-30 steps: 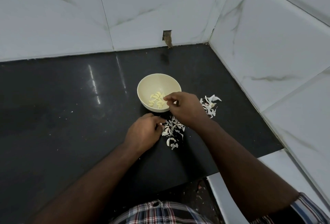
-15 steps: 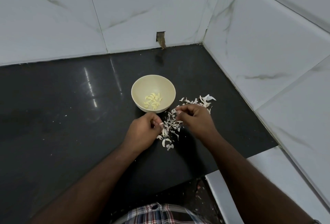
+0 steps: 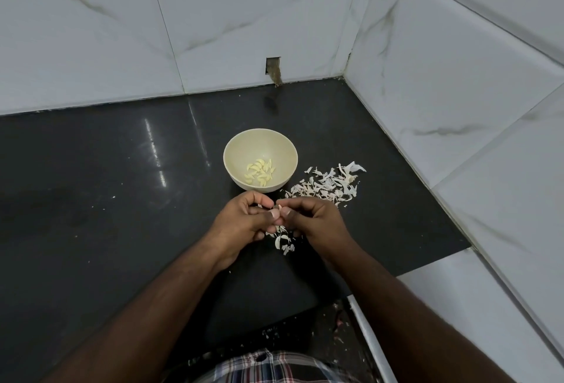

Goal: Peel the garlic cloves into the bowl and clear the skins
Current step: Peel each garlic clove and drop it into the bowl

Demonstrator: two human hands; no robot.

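My left hand (image 3: 244,219) and right hand (image 3: 317,224) are together just in front of the bowl (image 3: 260,163), fingertips meeting over a small garlic clove (image 3: 277,207) that both pinch between thumb and forefinger. It is mostly hidden by my fingers, so I cannot tell how much skin is left on it.

A second ago my right hand was up at the bowl's rim while the left stayed low by the skins, fingers curled. Half a second ago the right had dropped back to the pile, and now it has joined the left. I read that as one peeled clove delivered and the next one taken up for peeling.

The bowl stands upright on the dark worktop (image 3: 91,199), with a small heap of peeled cloves (image 3: 261,172) at its bottom. The skins (image 3: 328,185) lie loose on the worktop to the right of the bowl, and a smaller scatter (image 3: 283,242) lies directly under my hands. White tiled walls (image 3: 457,77) close the corner behind and to the right.

My judgement: peeling is well along but not finished, and clearing the skins has not begun, since both scatters are on the worktop.
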